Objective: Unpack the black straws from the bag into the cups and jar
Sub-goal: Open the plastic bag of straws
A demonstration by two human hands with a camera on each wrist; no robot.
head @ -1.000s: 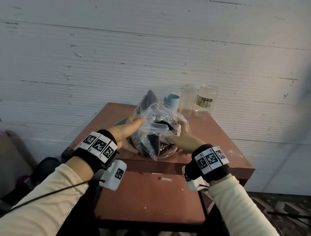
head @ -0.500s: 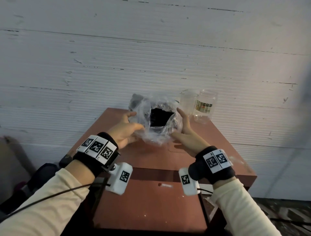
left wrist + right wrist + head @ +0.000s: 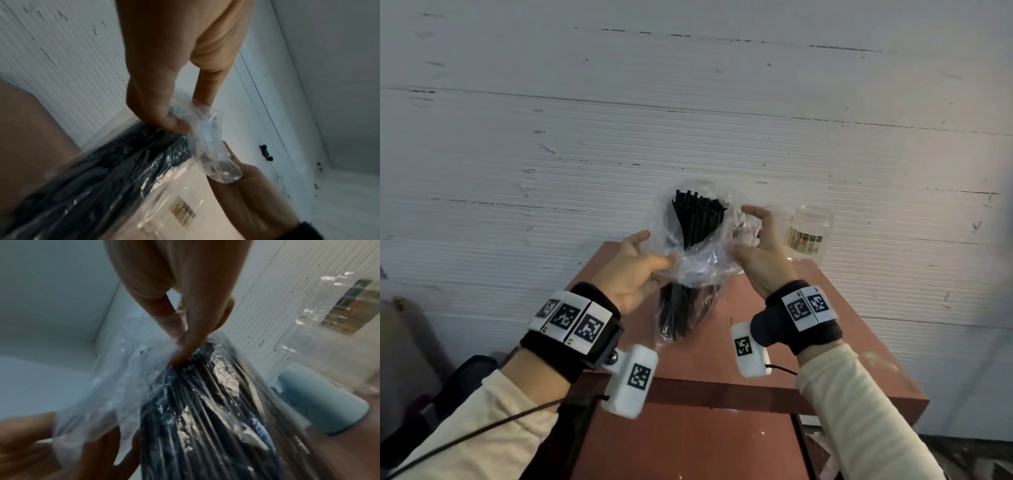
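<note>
A clear plastic bag [image 3: 690,263] stands upright above the red-brown table [image 3: 756,329], lifted off it. A bundle of black straws [image 3: 697,219] fills the bag, its tips showing at the open mouth. My left hand [image 3: 635,270] pinches the bag's left rim [image 3: 197,123]. My right hand [image 3: 756,246] pinches the right rim [image 3: 179,345]. The straws [image 3: 205,418] run through the bag between both hands. A clear jar [image 3: 808,233] with a label stands at the table's back right. A light blue cup [image 3: 320,404] stands behind the bag, hidden in the head view.
A white ribbed wall [image 3: 585,137] rises directly behind the table. The table's front edge [image 3: 722,394] lies below my wrists, with a lower red-brown panel [image 3: 688,445] under it. Dark items [image 3: 417,377] sit on the floor at the left.
Both hands have lifted the bag off the table and turned it upright. The mouth is now pulled open at the top, and the straw tips show.
</note>
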